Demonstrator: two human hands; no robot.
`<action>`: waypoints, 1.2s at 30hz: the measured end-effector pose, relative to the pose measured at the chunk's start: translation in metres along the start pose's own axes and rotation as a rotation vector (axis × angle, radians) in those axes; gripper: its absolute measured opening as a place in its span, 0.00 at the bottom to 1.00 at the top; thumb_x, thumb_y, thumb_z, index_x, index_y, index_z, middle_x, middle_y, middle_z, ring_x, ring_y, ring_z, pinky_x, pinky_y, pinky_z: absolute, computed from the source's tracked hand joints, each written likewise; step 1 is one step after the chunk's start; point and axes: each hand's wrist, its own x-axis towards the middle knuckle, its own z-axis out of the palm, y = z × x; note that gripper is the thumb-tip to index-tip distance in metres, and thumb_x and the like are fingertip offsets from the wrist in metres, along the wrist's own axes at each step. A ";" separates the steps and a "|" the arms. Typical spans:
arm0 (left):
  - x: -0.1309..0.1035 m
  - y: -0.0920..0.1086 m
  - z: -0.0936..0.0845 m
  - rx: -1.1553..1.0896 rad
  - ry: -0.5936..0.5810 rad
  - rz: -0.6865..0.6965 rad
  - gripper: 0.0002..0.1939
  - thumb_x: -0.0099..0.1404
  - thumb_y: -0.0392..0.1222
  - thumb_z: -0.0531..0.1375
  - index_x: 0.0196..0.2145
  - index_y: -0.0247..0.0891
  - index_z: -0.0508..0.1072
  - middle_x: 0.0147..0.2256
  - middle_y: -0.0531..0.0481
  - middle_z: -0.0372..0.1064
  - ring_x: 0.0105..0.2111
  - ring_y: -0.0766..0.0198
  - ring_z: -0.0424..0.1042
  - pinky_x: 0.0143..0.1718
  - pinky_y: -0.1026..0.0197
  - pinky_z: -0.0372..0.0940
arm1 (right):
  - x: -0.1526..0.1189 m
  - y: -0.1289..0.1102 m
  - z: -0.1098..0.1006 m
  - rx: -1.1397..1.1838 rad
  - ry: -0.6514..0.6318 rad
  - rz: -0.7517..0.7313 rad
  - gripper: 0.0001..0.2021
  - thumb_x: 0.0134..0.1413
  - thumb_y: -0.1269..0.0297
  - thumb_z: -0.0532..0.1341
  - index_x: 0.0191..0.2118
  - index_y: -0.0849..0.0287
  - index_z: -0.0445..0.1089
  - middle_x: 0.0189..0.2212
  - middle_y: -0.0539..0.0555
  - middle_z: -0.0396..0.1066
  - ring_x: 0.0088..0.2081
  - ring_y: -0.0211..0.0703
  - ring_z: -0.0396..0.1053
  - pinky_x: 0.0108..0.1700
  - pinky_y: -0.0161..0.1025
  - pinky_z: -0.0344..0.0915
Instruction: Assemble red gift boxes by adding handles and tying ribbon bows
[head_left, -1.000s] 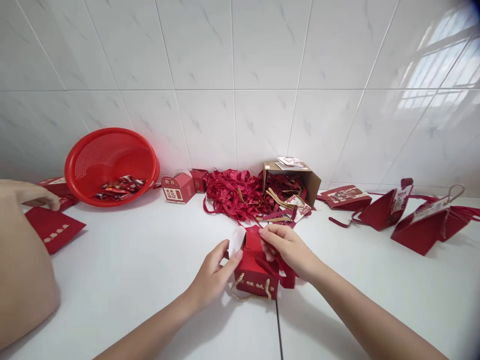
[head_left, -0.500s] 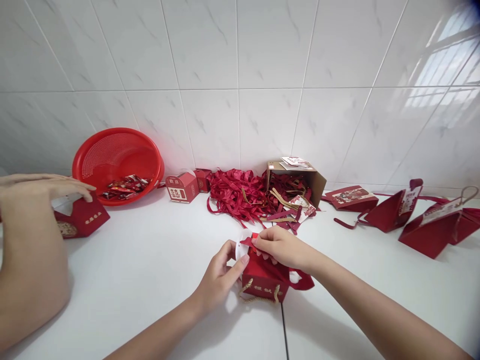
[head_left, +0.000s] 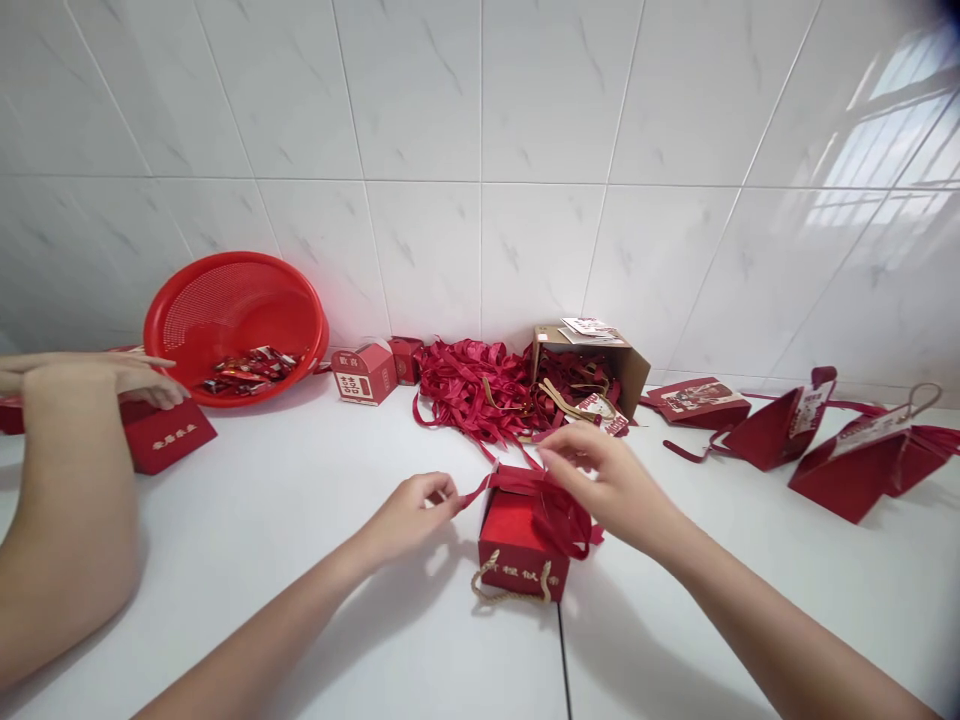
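Observation:
A red gift box [head_left: 517, 530] with gold lettering and a twisted gold rope handle sits on the white table in front of me. Across its top runs a dark red ribbon [head_left: 525, 480], with loops hanging over the box's right side. Left of the box, my left hand [head_left: 420, 510] pinches one end of the ribbon between thumb and fingers. My right hand [head_left: 592, 470] is over the box's back right corner, its thumb and index finger closed together at the ribbon.
Behind the box lie a heap of red ribbons [head_left: 476, 390] and a tipped cardboard box [head_left: 636, 375]. A red basket [head_left: 315, 350] with wrapped sweets stands back left. Another person's arm [head_left: 71, 500] reaches to a red box [head_left: 172, 437]. Folded red boxes [head_left: 855, 465] lie right.
My left hand has moved left off the box, drawing the ribbon end out. My right hand has moved right and slightly up. At left, the person's hand has shifted over the other box.

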 end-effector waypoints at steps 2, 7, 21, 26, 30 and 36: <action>0.002 -0.013 -0.018 0.106 0.067 -0.041 0.15 0.46 0.48 0.64 0.15 0.37 0.64 0.21 0.48 0.59 0.27 0.56 0.62 0.32 0.55 0.59 | -0.014 0.008 -0.017 -0.042 0.143 -0.028 0.12 0.56 0.54 0.56 0.34 0.56 0.70 0.37 0.54 0.71 0.40 0.44 0.67 0.41 0.39 0.64; 0.009 -0.019 -0.028 0.126 0.181 0.026 0.13 0.50 0.52 0.61 0.27 0.39 0.69 0.34 0.44 0.64 0.42 0.47 0.61 0.43 0.52 0.58 | -0.037 0.036 -0.028 -0.056 -0.015 0.221 0.18 0.59 0.47 0.51 0.34 0.56 0.67 0.34 0.53 0.71 0.38 0.44 0.68 0.38 0.39 0.64; 0.009 0.012 0.016 -0.163 -0.113 0.004 0.25 0.56 0.63 0.58 0.22 0.36 0.61 0.22 0.56 0.53 0.20 0.71 0.48 0.18 0.68 0.43 | -0.036 0.067 -0.013 0.466 -0.118 0.275 0.20 0.48 0.48 0.65 0.33 0.57 0.60 0.21 0.42 0.54 0.20 0.29 0.48 0.22 0.31 0.45; 0.013 0.016 -0.016 -0.141 -0.018 -0.072 0.25 0.55 0.61 0.60 0.20 0.38 0.57 0.20 0.58 0.42 0.18 0.71 0.42 0.16 0.67 0.39 | -0.038 0.069 -0.050 0.286 0.077 0.208 0.17 0.50 0.48 0.63 0.34 0.58 0.65 0.19 0.43 0.51 0.21 0.30 0.47 0.22 0.33 0.47; 0.010 0.027 -0.023 -0.057 -0.010 -0.054 0.23 0.54 0.59 0.62 0.20 0.37 0.61 0.20 0.57 0.45 0.18 0.71 0.43 0.15 0.67 0.40 | -0.043 0.069 -0.063 -0.113 0.151 -0.007 0.13 0.49 0.52 0.64 0.32 0.56 0.70 0.19 0.47 0.58 0.21 0.35 0.53 0.23 0.36 0.54; 0.010 0.032 -0.025 0.022 -0.043 -0.021 0.22 0.53 0.57 0.64 0.20 0.37 0.62 0.20 0.56 0.49 0.20 0.70 0.48 0.17 0.68 0.42 | -0.052 0.071 -0.067 -0.444 0.220 -0.399 0.09 0.56 0.63 0.61 0.27 0.55 0.64 0.23 0.51 0.64 0.25 0.38 0.60 0.25 0.36 0.58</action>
